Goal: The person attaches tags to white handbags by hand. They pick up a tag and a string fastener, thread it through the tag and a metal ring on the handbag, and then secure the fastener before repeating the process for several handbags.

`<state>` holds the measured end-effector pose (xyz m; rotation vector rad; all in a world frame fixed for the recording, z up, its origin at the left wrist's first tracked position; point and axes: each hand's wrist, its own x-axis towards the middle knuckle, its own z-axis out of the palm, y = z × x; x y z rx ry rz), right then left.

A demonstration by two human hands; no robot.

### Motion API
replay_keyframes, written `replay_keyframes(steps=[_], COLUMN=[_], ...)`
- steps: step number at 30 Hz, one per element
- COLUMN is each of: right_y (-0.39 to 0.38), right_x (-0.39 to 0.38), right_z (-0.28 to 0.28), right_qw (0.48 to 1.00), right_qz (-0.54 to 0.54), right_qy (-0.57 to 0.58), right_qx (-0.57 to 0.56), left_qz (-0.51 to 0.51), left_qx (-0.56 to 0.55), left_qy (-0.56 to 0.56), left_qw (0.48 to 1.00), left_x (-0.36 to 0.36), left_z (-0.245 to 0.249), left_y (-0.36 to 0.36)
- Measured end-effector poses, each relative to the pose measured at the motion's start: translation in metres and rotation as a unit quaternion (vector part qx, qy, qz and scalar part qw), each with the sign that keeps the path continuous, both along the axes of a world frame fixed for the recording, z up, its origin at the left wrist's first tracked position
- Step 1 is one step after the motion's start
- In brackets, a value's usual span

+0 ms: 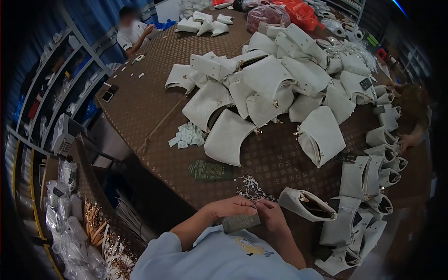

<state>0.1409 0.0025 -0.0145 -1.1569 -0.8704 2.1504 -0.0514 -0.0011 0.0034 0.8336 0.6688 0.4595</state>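
Note:
My left hand [234,207] is closed on a dark green printed tag [241,223] low in front of my chest. Beside it, my right hand [270,213] is pinched at the near end of some thin white strings; what its fingertips hold is too small to make out. A tangle of white strings [251,187] lies on the table just beyond both hands. To the right of my right hand rests a white handbag [305,205] with its opening showing. More dark green tags [210,170] lie on the brown table, left of the strings.
A large heap of white bags [266,77] covers the table's middle. Small pale packets [187,135] lie left of it. White bags [354,182] line the right side, near another person's arm [413,135]. Another person [133,35] sits at the far left. Plastic-wrapped items [70,224] stand lower left.

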Motion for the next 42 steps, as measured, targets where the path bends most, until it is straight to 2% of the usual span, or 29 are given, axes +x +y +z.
replay_keyframes(steps=[5, 7, 8, 10, 11, 13, 14, 16, 18, 19, 20, 24, 26, 27, 29, 33, 36, 38, 39, 41, 42], right_y=[-0.001, -0.003, -0.004, -0.007, -0.007, -0.007, -0.009, -0.013, -0.007, -0.007, -0.004, -0.004, -0.004, -0.004, -0.006, -0.013, -0.017, -0.018, -0.019, -0.020, -0.022], right_x=[0.007, 0.010, 0.009, 0.003, 0.006, 0.013, 0.016, 0.023, 0.021, 0.022, 0.022, 0.024, 0.021, 0.022, 0.023, 0.028, 0.027, 0.026, 0.027, 0.027, 0.027], right_z=[-0.010, -0.017, -0.015, -0.003, 0.002, 0.010, 0.016, 0.025, 0.032, 0.036, 0.038, 0.030, 0.026, 0.031, 0.044, 0.041, 0.042, 0.046, 0.044, 0.036, 0.033], right_qw=[0.999, 0.994, 0.994, 0.988, 0.987, 0.962, 0.962, 0.982, 0.990, 0.995, 0.995, 0.993, 0.966, 0.966, 0.938, 0.905, 0.902, 0.879, 0.880, 0.811, 0.817], right_qz=[-0.005, -0.012, -0.014, -0.130, -0.132, -0.229, -0.231, -0.160, -0.130, -0.099, -0.098, -0.091, -0.078, -0.080, 0.027, 0.045, -0.020, -0.097, -0.096, -0.148, -0.154], right_qy=[0.044, 0.103, 0.104, 0.076, 0.074, 0.064, 0.063, 0.073, 0.031, -0.010, -0.004, -0.046, -0.101, -0.101, -0.253, -0.289, -0.288, -0.298, -0.299, -0.303, -0.302], right_qx=[0.025, 0.025, 0.026, 0.045, 0.046, 0.133, 0.132, 0.071, 0.047, 0.016, 0.021, 0.054, 0.227, 0.225, 0.234, 0.310, 0.322, 0.359, 0.356, 0.477, 0.467], left_qz=[-0.023, -0.024, -0.026, 0.068, 0.066, 0.178, 0.176, 0.259, 0.278, 0.303, 0.325, 0.263, 0.218, 0.215, 0.168, 0.161, 0.179, 0.213, 0.212, 0.249, 0.256], left_qx=[-0.062, 0.014, 0.015, 0.092, 0.092, 0.270, 0.270, 0.202, 0.207, 0.290, 0.365, 0.268, 0.247, 0.247, 0.290, 0.302, 0.291, 0.221, 0.218, 0.183, 0.156], left_qy=[-0.030, -0.027, -0.027, -0.005, -0.007, 0.120, 0.119, 0.298, 0.278, 0.266, 0.250, 0.282, 0.251, 0.251, 0.247, 0.233, 0.244, 0.206, 0.207, 0.170, 0.150], left_qw=[0.997, 0.999, 0.999, 0.993, 0.993, 0.939, 0.939, 0.896, 0.896, 0.868, 0.836, 0.883, 0.910, 0.911, 0.909, 0.910, 0.908, 0.929, 0.930, 0.936, 0.942], left_x=[0.004, 0.008, 0.012, 0.019, 0.017, 0.007, 0.003, -0.001, 0.002, 0.006, 0.011, 0.017, 0.024, 0.029, 0.040, 0.050, 0.051, 0.054, 0.057, 0.061, 0.062], left_z=[0.002, -0.004, -0.004, -0.002, -0.004, -0.004, 0.000, 0.018, 0.009, 0.013, 0.015, 0.018, 0.023, 0.029, 0.038, 0.026, 0.023, 0.019, 0.018, 0.013, 0.008], left_y=[0.002, 0.001, 0.000, -0.001, 0.000, 0.003, 0.003, 0.001, 0.000, 0.004, 0.006, 0.001, 0.002, 0.002, 0.002, 0.005, 0.004, 0.001, -0.001, -0.005, -0.007])
